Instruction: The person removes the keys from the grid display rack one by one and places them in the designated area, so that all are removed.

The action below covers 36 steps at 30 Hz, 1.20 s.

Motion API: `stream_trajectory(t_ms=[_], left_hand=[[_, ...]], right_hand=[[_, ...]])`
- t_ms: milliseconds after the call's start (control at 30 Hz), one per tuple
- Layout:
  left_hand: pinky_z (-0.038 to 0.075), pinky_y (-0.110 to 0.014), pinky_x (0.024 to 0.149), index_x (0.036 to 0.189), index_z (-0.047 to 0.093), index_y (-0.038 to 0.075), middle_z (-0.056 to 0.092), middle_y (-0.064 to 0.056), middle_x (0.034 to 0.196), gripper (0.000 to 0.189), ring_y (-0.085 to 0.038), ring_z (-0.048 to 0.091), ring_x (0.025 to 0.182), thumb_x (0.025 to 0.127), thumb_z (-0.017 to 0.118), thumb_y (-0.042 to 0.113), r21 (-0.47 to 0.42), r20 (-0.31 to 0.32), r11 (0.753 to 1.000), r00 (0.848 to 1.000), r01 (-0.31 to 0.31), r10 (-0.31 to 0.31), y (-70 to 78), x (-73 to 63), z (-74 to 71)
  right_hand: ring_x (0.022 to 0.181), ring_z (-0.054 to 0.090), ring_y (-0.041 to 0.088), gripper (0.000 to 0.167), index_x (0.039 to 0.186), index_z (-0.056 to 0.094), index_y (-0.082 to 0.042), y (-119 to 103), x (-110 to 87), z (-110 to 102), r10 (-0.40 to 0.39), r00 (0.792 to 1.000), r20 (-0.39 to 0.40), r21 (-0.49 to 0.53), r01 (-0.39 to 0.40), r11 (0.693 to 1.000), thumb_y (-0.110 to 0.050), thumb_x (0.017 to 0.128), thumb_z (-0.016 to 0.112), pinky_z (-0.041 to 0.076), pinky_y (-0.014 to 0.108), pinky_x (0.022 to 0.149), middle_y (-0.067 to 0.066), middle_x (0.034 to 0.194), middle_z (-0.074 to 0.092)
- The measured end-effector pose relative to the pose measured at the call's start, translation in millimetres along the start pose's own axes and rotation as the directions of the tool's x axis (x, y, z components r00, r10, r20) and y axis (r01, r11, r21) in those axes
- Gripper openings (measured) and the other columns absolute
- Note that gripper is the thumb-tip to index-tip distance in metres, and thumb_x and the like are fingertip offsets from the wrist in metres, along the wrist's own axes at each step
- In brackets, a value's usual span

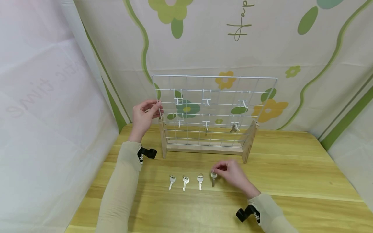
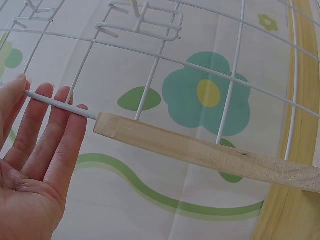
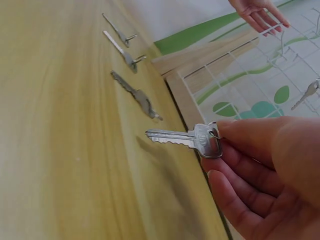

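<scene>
My right hand (image 1: 232, 173) pinches a silver key (image 3: 202, 140) at its head, near the small ring; the blade points away from the fingers, just above the table. Left of it in the head view, three more keys lie in a row: one key (image 1: 200, 182), another key (image 1: 186, 183) and the leftmost key (image 1: 172, 182). My left hand (image 1: 144, 115) grips the left edge wire of a white grid rack (image 1: 214, 76), thumb on one side and fingers on the other. Two keys hang from the lower hooks, one at the middle (image 1: 206, 132) and one at the right (image 1: 233, 128).
The grid stands upright in a wooden base (image 1: 204, 149) on the wood-grain table (image 1: 291, 174). White hooks sit in two rows on it, including an upper right hook (image 1: 243, 103). Behind hangs a flower-patterned cloth (image 1: 204, 48); another white cloth (image 1: 43, 129) borders the left side.
</scene>
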<state>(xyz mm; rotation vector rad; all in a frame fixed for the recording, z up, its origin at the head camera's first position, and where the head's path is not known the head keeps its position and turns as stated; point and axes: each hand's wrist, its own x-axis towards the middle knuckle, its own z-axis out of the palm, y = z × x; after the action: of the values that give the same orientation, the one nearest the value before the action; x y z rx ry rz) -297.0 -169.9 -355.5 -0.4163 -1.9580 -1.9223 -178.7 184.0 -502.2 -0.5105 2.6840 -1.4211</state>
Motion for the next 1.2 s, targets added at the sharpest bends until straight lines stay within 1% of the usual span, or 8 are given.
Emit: stream_trajectory(t_ms=[167, 433, 500, 733, 833, 933, 1067, 1200], left_hand=[[0.063, -0.036, 0.076, 0.114, 0.070, -0.006, 0.073, -0.016, 0.097, 0.033, -0.022, 0.075, 0.083, 0.097, 0.073, 0.022, 0.007, 0.000, 1.000, 1.000, 0.000, 0.000, -1.3, -0.2, -0.2], [0.063, -0.037, 0.077, 0.113, 0.071, -0.005, 0.074, -0.015, 0.097, 0.034, -0.024, 0.075, 0.083, 0.097, 0.073, 0.024, 0.001, -0.004, 1.000, 1.000, -0.001, 0.001, -2.7, -1.5, 0.1], [0.063, -0.037, 0.077, 0.113, 0.071, -0.004, 0.074, -0.015, 0.097, 0.033, -0.025, 0.075, 0.084, 0.097, 0.073, 0.024, 0.004, -0.004, 1.000, 1.000, -0.002, 0.002, -2.5, -1.5, 0.1], [0.062, -0.036, 0.077, 0.112, 0.073, -0.001, 0.074, -0.015, 0.097, 0.030, -0.025, 0.075, 0.084, 0.097, 0.074, 0.024, 0.013, -0.005, 1.000, 1.000, 0.004, -0.004, -1.5, -1.8, -0.2], [0.063, -0.036, 0.077, 0.112, 0.073, -0.001, 0.074, -0.014, 0.097, 0.030, -0.024, 0.075, 0.084, 0.097, 0.074, 0.025, 0.018, -0.005, 1.000, 1.000, 0.003, -0.003, -1.1, -1.8, -0.3], [0.063, -0.037, 0.077, 0.112, 0.073, -0.001, 0.074, -0.014, 0.097, 0.030, -0.024, 0.075, 0.084, 0.097, 0.074, 0.025, 0.019, -0.006, 1.000, 1.000, -0.002, 0.002, -1.2, -1.7, -0.1], [0.063, -0.038, 0.077, 0.112, 0.073, -0.001, 0.074, -0.015, 0.097, 0.030, -0.024, 0.075, 0.084, 0.097, 0.073, 0.024, 0.020, -0.007, 1.000, 1.000, -0.002, 0.002, -1.3, -1.6, 0.0], [0.063, -0.037, 0.077, 0.113, 0.071, -0.005, 0.074, -0.016, 0.097, 0.032, -0.023, 0.075, 0.083, 0.097, 0.073, 0.023, 0.020, -0.007, 1.000, 1.000, -0.004, 0.004, -1.5, -1.8, 0.2]], right_hand=[[0.072, 0.067, 0.014, 0.006, 0.091, 0.078, -0.012, 6.9, -2.5, 7.1, -0.014, 0.999, 0.045, 0.042, 0.012, 0.999, -0.018, 0.092, 0.079, 0.059, 0.027, 0.063, -0.007, 0.083, 0.072], [0.074, 0.065, 0.012, 0.009, 0.090, 0.078, -0.012, 9.4, -3.2, 14.4, 0.030, 0.999, 0.026, 0.018, -0.031, 0.999, -0.021, 0.090, 0.081, 0.057, 0.026, 0.065, -0.009, 0.084, 0.071], [0.073, 0.064, 0.012, 0.007, 0.090, 0.078, -0.013, 8.8, -3.1, 15.4, 0.036, 0.999, 0.027, 0.017, -0.036, 0.999, -0.019, 0.091, 0.080, 0.057, 0.026, 0.065, -0.008, 0.084, 0.071], [0.074, 0.066, 0.012, 0.007, 0.092, 0.078, -0.011, 7.7, -2.8, 17.7, 0.011, 0.999, 0.050, 0.014, -0.012, 1.000, -0.017, 0.094, 0.077, 0.058, 0.026, 0.066, -0.007, 0.083, 0.072], [0.074, 0.065, 0.013, 0.007, 0.093, 0.078, -0.010, 7.4, -2.7, 17.8, 0.002, 0.998, 0.055, 0.007, -0.003, 1.000, -0.017, 0.093, 0.078, 0.057, 0.026, 0.065, -0.007, 0.084, 0.072], [0.075, 0.065, 0.013, 0.004, 0.095, 0.078, -0.012, 7.9, -2.7, 17.7, 0.002, 0.999, 0.052, 0.000, -0.002, 1.000, -0.015, 0.093, 0.078, 0.057, 0.026, 0.066, -0.008, 0.086, 0.072], [0.078, 0.065, 0.012, 0.008, 0.099, 0.078, -0.012, 9.1, -3.4, 17.4, 0.014, 0.999, 0.042, -0.001, -0.014, 1.000, -0.013, 0.091, 0.079, 0.058, 0.026, 0.067, -0.008, 0.090, 0.072], [0.083, 0.066, 0.013, 0.016, 0.106, 0.077, -0.010, 5.5, -4.5, 14.6, 0.037, 0.999, 0.020, 0.016, -0.038, 0.999, -0.015, 0.091, 0.080, 0.059, 0.026, 0.073, -0.006, 0.096, 0.073]])
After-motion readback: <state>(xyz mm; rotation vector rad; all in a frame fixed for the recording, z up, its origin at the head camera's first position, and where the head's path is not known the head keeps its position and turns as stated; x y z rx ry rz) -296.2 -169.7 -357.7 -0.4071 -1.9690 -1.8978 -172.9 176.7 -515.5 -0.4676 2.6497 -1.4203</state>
